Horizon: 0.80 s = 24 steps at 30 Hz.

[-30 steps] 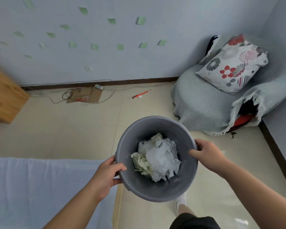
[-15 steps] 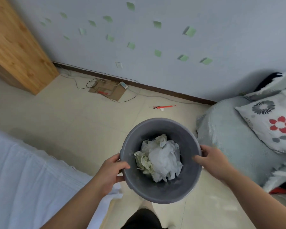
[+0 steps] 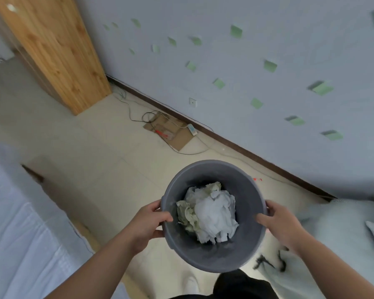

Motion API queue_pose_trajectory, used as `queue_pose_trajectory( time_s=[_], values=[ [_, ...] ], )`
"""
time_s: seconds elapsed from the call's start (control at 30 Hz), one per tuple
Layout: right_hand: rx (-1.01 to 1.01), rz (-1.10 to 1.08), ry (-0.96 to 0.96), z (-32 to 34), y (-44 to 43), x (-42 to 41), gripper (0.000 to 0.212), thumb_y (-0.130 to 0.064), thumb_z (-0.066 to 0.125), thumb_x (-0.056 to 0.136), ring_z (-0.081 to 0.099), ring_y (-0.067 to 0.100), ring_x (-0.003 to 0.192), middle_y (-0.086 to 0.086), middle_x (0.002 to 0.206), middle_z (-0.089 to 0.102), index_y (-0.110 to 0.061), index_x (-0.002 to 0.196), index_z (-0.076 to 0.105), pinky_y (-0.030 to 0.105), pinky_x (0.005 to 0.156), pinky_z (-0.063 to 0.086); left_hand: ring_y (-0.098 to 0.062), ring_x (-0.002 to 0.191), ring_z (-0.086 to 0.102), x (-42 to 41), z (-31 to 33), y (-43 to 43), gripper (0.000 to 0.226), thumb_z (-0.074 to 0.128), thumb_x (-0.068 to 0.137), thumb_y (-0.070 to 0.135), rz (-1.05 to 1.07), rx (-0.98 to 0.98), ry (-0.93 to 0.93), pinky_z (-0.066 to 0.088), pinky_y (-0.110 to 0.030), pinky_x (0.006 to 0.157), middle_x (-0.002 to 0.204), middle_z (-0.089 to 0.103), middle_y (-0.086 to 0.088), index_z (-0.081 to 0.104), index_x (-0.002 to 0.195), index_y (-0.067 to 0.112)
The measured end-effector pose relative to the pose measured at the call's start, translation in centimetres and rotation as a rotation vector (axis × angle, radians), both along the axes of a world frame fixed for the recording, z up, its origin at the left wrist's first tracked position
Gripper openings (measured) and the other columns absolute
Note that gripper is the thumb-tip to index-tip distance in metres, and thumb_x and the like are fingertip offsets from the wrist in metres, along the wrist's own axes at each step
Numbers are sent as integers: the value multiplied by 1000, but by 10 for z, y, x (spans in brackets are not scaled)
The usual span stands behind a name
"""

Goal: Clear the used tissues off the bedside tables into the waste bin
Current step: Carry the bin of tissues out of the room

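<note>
A round grey waste bin [image 3: 212,257] is held in the air in front of me, over the pale floor. My left hand [image 3: 148,223] grips its left rim, thumb inside the bin. My right hand [image 3: 279,223] holds the right rim the same way. Inside lies a heap of crumpled used tissues [image 3: 209,212], white ones in the middle and greenish ones at the left and top. No bedside table is in view.
A bed with a white sheet [image 3: 20,234] fills the left. A wooden wardrobe [image 3: 50,44] stands at the back left. Cardboard, cables and a power strip [image 3: 171,132] lie by the skirting. A grey-covered seat [image 3: 343,234] is at the right.
The view has swung left: the wardrobe and bed now fill more of the frame, the cushioned seat has slid off to the right. Both hands still hold the bin.
</note>
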State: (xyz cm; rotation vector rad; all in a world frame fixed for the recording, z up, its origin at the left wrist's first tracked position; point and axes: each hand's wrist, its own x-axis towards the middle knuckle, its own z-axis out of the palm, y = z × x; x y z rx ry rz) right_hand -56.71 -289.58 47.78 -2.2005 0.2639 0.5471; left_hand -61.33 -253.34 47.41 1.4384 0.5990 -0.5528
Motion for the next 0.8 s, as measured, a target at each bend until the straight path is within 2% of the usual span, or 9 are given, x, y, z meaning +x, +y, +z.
queue_pose_trajectory(
  time_s=[0.13, 0.27, 0.33, 0.43, 0.53, 0.57, 0.63, 0.73, 0.8],
  values=[
    [24, 118, 13, -7, 50, 85, 21, -19, 72, 81, 72, 15, 81, -12, 83, 77, -33, 97, 71, 28, 66, 53, -28, 98, 79, 44, -6, 42, 41, 69, 86, -2, 124, 36, 18, 67, -40, 73, 108, 83, -6, 82, 110, 28],
    [51, 296, 47, -19, 109, 185, 24, -23, 71, 80, 75, 11, 82, -13, 88, 79, -31, 102, 71, 29, 71, 58, -22, 90, 80, 99, -9, 86, 42, 70, 87, -2, 250, 52, 17, 66, -37, 70, 101, 84, -1, 79, 113, 29],
    [80, 388, 61, -26, 140, 239, 25, -23, 72, 81, 74, 9, 79, -12, 89, 79, -30, 105, 70, 27, 68, 57, -24, 94, 79, 126, -8, 108, 41, 71, 87, -2, 326, 76, 25, 66, -37, 71, 99, 84, 0, 78, 115, 28],
    [95, 529, 86, -22, 195, 310, 26, -24, 74, 79, 74, 14, 82, -9, 90, 78, -28, 105, 69, 33, 70, 61, -26, 99, 79, 156, -2, 141, 42, 72, 87, -1, 452, 80, 29, 67, -37, 72, 104, 83, -2, 78, 117, 29],
    [114, 670, 93, -11, 257, 371, 36, -31, 72, 71, 72, 2, 74, -15, 87, 78, -28, 107, 68, 15, 56, 54, -21, 97, 80, 173, 8, 174, 45, 74, 83, 4, 569, 57, -15, 67, -36, 73, 110, 83, -2, 77, 119, 30],
    [107, 728, 87, -7, 280, 388, 37, -31, 72, 72, 71, 1, 74, -14, 87, 78, -28, 108, 68, 13, 56, 53, -20, 98, 80, 176, 9, 185, 47, 76, 80, 6, 606, 54, -24, 67, -36, 74, 112, 82, -1, 77, 121, 30],
    [96, 820, 68, -3, 327, 416, 34, -31, 72, 73, 72, 3, 76, -14, 90, 78, -31, 107, 68, 21, 62, 56, -22, 103, 79, 177, 8, 207, 53, 77, 75, 9, 690, 36, -29, 67, -39, 78, 116, 82, -1, 76, 124, 29],
    [92, 937, 55, -5, 399, 444, 30, -35, 69, 71, 73, 6, 76, -15, 88, 78, -38, 101, 68, 36, 70, 64, -25, 107, 78, 176, -2, 244, 52, 74, 80, 3, 818, 20, -25, 66, -40, 81, 119, 81, -1, 75, 125, 29],
    [93, 997, 59, -10, 446, 457, 29, -34, 69, 71, 74, 7, 77, -14, 88, 78, -43, 99, 68, 37, 71, 64, -22, 104, 79, 176, -12, 271, 50, 72, 83, 1, 875, 2, -20, 66, -37, 78, 117, 82, 0, 75, 123, 31]
  ],
)
